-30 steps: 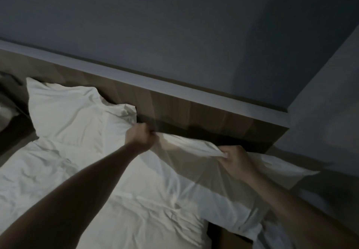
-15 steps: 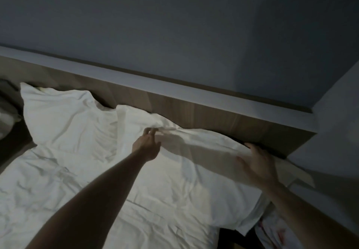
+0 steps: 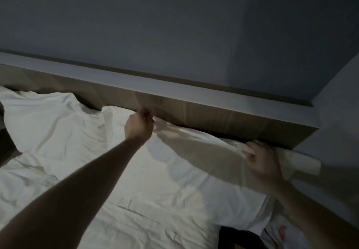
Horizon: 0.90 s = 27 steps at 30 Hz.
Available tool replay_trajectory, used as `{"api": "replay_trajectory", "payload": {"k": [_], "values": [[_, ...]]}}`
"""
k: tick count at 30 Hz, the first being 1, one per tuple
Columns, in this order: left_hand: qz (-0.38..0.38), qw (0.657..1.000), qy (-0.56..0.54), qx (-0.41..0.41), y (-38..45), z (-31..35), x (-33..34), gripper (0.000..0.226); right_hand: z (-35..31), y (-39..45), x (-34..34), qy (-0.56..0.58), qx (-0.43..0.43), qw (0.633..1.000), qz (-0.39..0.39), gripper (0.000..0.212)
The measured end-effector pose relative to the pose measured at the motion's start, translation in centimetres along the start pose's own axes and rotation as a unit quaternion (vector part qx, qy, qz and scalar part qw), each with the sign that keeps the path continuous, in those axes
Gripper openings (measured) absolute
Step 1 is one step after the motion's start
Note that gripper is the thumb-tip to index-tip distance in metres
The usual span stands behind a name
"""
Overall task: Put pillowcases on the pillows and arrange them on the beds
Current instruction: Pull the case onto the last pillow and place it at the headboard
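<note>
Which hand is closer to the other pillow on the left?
Left. The left hand grips the near pillow's edge just beside the other pillow. The right hand holds the far end, well away from it.

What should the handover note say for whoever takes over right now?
Left hand: shut on the top edge of the right white fabric pillow, by the brown wooden headboard.
Right hand: shut on that pillow's far right end.
Left white cased pillow: lies against the headboard on the crumpled white bed sheet.
Done: both pillows appear cased and at the head of the bed.
Left: square and smooth the right pillow; other beds not in view.
</note>
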State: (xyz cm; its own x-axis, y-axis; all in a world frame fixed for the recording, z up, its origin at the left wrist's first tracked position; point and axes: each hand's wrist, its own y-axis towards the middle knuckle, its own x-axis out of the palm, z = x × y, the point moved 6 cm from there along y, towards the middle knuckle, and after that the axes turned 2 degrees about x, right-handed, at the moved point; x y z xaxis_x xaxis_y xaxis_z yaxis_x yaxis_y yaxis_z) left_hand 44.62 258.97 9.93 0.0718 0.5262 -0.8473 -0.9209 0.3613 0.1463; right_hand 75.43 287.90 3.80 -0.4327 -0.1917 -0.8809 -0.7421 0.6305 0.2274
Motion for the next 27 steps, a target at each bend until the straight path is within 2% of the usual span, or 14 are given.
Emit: {"api": "replay_trajectory", "payload": {"k": [3,4,6,8,10,12,14,15,17,18,20,21,25,27], "values": [[-0.043,0.997,0.054,0.018,1.0,-1.3,0.0,0.019,0.6,-0.4,-0.4,0.022,0.045,0.998,0.026,0.030],[-0.090,0.992,0.085,0.031,0.7,-2.2,0.8,0.028,1.1,-0.6,-0.1,0.027,0.065,0.997,0.019,0.029],[-0.206,0.963,0.165,0.056,-0.7,-4.9,3.1,0.065,1.8,-1.4,0.7,0.044,0.091,0.995,0.000,0.027],[-0.243,0.951,0.178,0.068,-1.6,-7.0,4.9,0.088,2.4,-2.4,0.3,0.046,0.087,0.995,0.029,0.035],[-0.209,0.970,0.124,0.028,-1.8,-7.9,5.4,0.089,3.6,-3.9,-1.1,0.047,0.105,0.988,0.098,0.053],[-0.135,0.988,0.063,-0.041,-1.5,-9.1,4.8,0.091,6.7,-6.0,-1.7,0.107,0.242,0.955,0.134,0.076],[-0.055,0.990,0.006,-0.132,-1.0,-11.3,3.9,0.101,9.1,-8.1,-1.1,0.116,0.356,0.918,0.131,0.092],[-0.038,0.983,-0.024,-0.176,-0.9,-12.2,3.5,0.107,9.8,-8.7,-0.3,0.131,0.376,0.911,0.106,0.089],[-0.061,0.960,-0.094,-0.255,-0.9,-12.9,3.4,0.112,10.1,-8.6,0.8,0.146,0.372,0.915,0.065,0.072],[-0.079,0.949,-0.127,-0.278,-0.7,-13.3,3.8,0.109,9.9,-8.2,1.2,0.182,0.374,0.908,0.046,0.079],[-0.106,0.940,-0.154,-0.286,-0.6,-13.1,4.2,0.099,9.7,-7.8,2.3,0.254,0.432,0.865,0.003,0.091],[-0.111,0.944,-0.149,-0.274,-0.5,-13.0,4.3,0.092,9.7,-7.6,2.9,0.272,0.445,0.853,0.004,0.088],[-0.076,0.964,-0.084,-0.238,0.2,-12.2,4.7,0.039,8.6,-6.8,1.8,0.284,0.435,0.853,0.055,0.064],[-0.037,0.965,-0.104,-0.237,0.3,-12.0,3.9,0.026,8.6,-7.0,1.2,0.287,0.428,0.852,0.090,0.072]]}}
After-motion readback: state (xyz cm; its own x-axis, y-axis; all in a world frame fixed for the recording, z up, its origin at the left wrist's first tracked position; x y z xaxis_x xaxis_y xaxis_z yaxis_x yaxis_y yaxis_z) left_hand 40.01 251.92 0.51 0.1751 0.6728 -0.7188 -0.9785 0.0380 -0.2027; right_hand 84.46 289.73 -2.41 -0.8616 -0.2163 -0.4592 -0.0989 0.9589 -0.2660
